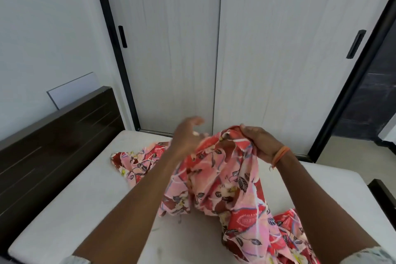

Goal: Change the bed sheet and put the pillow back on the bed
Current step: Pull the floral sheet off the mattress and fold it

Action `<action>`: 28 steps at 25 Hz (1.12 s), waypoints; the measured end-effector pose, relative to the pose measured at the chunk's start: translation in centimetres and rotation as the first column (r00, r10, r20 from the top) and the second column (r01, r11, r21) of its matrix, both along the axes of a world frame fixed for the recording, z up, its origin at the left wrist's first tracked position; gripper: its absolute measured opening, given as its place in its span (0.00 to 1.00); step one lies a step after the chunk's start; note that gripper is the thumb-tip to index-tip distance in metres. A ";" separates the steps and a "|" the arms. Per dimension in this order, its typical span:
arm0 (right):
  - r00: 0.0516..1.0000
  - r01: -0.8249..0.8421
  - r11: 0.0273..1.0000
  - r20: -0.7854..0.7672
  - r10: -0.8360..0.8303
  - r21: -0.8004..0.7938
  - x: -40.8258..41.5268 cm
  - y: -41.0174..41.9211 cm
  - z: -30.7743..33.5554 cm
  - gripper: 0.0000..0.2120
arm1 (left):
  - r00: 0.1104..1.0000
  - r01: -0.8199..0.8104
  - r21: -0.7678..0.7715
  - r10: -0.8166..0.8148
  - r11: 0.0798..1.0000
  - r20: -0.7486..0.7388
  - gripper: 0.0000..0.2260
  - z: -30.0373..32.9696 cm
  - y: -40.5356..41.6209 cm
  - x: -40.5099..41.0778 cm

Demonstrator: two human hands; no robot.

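Note:
A pink and red flowered bed sheet [216, 180] is bunched above the bare white mattress [70, 206]. One end trails flat toward the headboard, another falls off toward the bottom right. My right hand [260, 142] grips the sheet's top edge and holds it up; it wears an orange wrist thread. My left hand [186, 135] is blurred with motion just left of the bunch, fingers spread, touching the cloth; whether it holds any is unclear. No pillow is in view.
A dark wooden headboard [53, 141] runs along the left. White sliding wardrobe doors [214, 49] with black handles stand close behind the bed. A dark bed-frame corner [383, 195] shows at the right, with floor beyond it.

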State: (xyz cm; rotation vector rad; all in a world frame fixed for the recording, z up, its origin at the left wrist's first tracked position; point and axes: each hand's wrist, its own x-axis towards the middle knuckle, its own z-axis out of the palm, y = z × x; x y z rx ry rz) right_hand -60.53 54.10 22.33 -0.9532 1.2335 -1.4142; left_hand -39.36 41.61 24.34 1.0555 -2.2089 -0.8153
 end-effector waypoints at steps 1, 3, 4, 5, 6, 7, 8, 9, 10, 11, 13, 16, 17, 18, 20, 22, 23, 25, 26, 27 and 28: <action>0.998 -0.010 1.000 -0.057 0.010 0.000 0.5 -0.4 0.5 0.25 | 0.989 0.143 0.006 -0.143 0.990 -0.030 0.18 0.0 1.5 -0.9; 0.988 -0.082 0.997 -0.131 0.082 0.006 1.4 -0.6 1.3 0.26 | 0.951 0.298 0.014 -0.296 0.954 -0.088 0.14 -0.1 2.8 -2.1; 0.979 -0.116 0.993 -0.165 0.117 0.012 1.7 -0.6 1.6 0.23 | 0.943 0.322 0.018 -0.319 0.947 -0.094 0.13 0.0 2.7 -2.4; 0.971 -0.140 0.990 -0.194 0.140 0.016 1.7 -0.5 1.7 0.19 | 0.944 0.322 0.013 -0.319 0.947 -0.082 0.11 0.0 2.4 -2.4; 0.963 -0.157 0.987 -0.221 0.156 0.013 1.6 -0.4 1.8 0.12 | 0.950 0.305 0.003 -0.304 0.952 -0.070 0.09 -0.1 2.0 -2.2; 0.955 -0.172 0.985 -0.245 0.166 -0.003 1.6 -0.1 1.9 0.06 | 0.957 0.284 -0.007 -0.284 0.959 -0.062 0.08 -0.1 1.8 -2.0; 0.953 -0.177 0.984 -0.252 0.168 -0.015 1.5 0.2 1.9 0.04 | 0.963 0.266 -0.012 -0.266 0.964 -0.051 0.09 -0.2 1.7 -1.7; 0.950 -0.183 0.983 -0.260 0.173 -0.018 1.5 0.4 2.0 0.06 | 0.965 0.261 -0.010 -0.261 0.965 -0.036 0.11 -0.2 1.7 -1.6; 0.944 -0.201 0.980 -0.268 0.191 -0.010 1.6 0.5 2.1 0.08 | 0.964 0.266 -0.004 -0.266 0.964 -0.014 0.15 -0.3 1.8 -1.6; 0.935 -0.226 0.974 -0.281 0.217 0.001 1.7 0.7 2.1 0.09 | 0.958 0.286 0.015 -0.286 0.958 -0.001 0.18 -0.3 1.9 -1.6; 0.910 -0.281 0.960 -0.312 0.272 0.018 1.9 0.7 2.3 0.14 | 0.935 0.354 0.082 -0.355 0.932 -0.001 0.17 -0.5 2.2 -2.2; 0.907 -0.264 0.964 -0.337 0.253 0.013 1.7 0.8 2.4 0.16 | 0.921 0.384 0.097 -0.388 0.918 0.020 0.09 -0.7 2.7 -2.6; 0.913 -0.240 0.971 -0.339 0.226 0.003 1.6 0.9 2.4 0.13 | 0.931 0.363 0.076 -0.365 0.929 0.014 0.07 -0.8 2.7 -2.6; 0.922 -0.203 0.979 -0.335 0.192 0.002 1.3 1.0 2.2 0.11 | 0.941 0.337 0.046 -0.338 0.940 0.005 0.06 -0.8 2.7 -2.4; 0.924 -0.103 0.994 -0.366 0.110 0.041 0.8 1.2 2.0 0.12 | 0.958 0.286 -0.025 -0.286 0.958 -0.009 0.04 -0.5 2.5 -1.9; 0.865 0.054 0.995 -0.502 -0.005 0.082 0.3 1.3 1.6 0.14 | 0.977 0.207 -0.090 -0.211 0.974 -0.043 0.03 0.2 2.4 -1.5; 0.806 0.139 0.988 -0.587 -0.072 0.069 0.1 1.2 1.6 0.12 | 0.982 0.163 -0.116 -0.173 0.980 -0.077 0.04 0.7 2.4 -1.2; 0.729 0.264 0.965 -0.656 -0.193 0.009 0.3 1.2 1.6 0.08 | 0.980 0.134 -0.140 -0.152 0.981 -0.131 0.04 1.4 2.3 -0.9; 0.739 0.289 0.957 -0.632 -0.232 -0.013 0.5 1.1 1.8 0.07 | 0.976 0.160 -0.124 -0.176 0.979 -0.131 0.04 1.6 2.1 -0.8; 0.759 0.295 0.955 -0.599 -0.255 -0.032 0.9 1.1 2.1 0.07 | 0.970 0.205 -0.085 -0.214 0.975 -0.113 0.04 1.6 2.1 -0.9; 0.777 0.280 0.958 -0.573 -0.260 -0.056 1.2 1.0 2.5 0.07 | 0.965 0.246 -0.038 -0.248 0.969 -0.081 0.02 1.4 2.1 -1.0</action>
